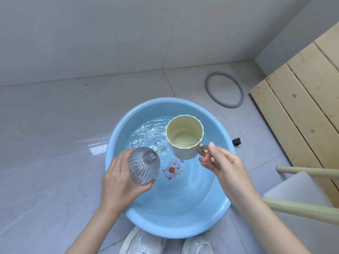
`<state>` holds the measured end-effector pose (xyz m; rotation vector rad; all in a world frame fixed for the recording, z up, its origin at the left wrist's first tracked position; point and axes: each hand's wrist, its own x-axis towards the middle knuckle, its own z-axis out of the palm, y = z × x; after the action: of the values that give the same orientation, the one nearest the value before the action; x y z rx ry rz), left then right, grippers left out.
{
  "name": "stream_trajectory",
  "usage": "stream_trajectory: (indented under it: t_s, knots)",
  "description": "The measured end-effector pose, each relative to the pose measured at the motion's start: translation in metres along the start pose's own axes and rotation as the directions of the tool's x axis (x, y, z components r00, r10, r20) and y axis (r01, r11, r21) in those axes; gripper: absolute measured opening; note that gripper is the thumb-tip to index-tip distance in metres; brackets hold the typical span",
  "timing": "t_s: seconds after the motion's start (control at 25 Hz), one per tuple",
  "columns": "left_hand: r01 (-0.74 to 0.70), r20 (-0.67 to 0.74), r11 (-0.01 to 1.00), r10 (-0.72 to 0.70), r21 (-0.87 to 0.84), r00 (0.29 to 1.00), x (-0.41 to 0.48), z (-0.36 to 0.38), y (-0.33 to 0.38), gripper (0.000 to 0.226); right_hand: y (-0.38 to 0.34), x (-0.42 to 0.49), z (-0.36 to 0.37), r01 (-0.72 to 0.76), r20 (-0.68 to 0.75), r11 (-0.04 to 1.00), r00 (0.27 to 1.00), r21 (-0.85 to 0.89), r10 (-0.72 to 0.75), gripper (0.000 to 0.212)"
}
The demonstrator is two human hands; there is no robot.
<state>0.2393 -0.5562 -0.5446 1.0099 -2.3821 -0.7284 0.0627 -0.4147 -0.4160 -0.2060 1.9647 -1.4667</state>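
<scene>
Left hand [119, 177] grips ribbed bottle [144, 165] over basin [165, 224] | right hand [222, 167] pinches cup [185, 137] handle, mostly hidden by fingers | bottle's base hidden | shoes [145, 242] cut off

The clear ribbed bottle [144, 167] is held roughly upright in the left hand [119, 180] above the near left part of the blue basin [165, 228], its narrow uncapped neck pointing up at the camera. Whether it holds any liquid is hard to tell. The pale yellow faceted cup [185, 137] hangs over the basin's far right part, mouth up and a little tilted, with the right hand [225, 167] pinching its shiny handle [204, 148].
</scene>
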Motion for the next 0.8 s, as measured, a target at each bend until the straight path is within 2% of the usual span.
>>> stream_trajectory:
  t_s: [0.24, 0.44, 0.6, 0.8]
  knots:
    - [-0.003, 0.015, 1.000, 0.002, 0.027, 1.000, 0.002, 0.000, 0.001, 0.096, 0.051, 0.026, -0.002, -0.129, -0.107, 0.992, 0.986, 0.015, 0.130, 0.041]
    - [0.015, 0.025, 0.999, -0.017, 0.051, 1.000, 0.002, -0.001, 0.002, 0.098, 0.070, 0.038, -0.003, -0.176, -0.154, 0.967, 0.977, -0.184, 0.148, 0.038]
    - [0.024, 0.032, 0.998, -0.027, 0.062, 0.999, 0.003, -0.002, 0.005, 0.095, 0.091, 0.047, -0.001, -0.111, -0.103, 0.905, 0.992, -0.411, 0.075, 0.037]
    - [0.013, 0.039, 0.997, -0.016, 0.077, 0.999, 0.004, -0.001, 0.004, 0.096, 0.109, 0.051, 0.000, 0.000, -0.027, 0.835, 0.999, -0.550, -0.018, 0.025]
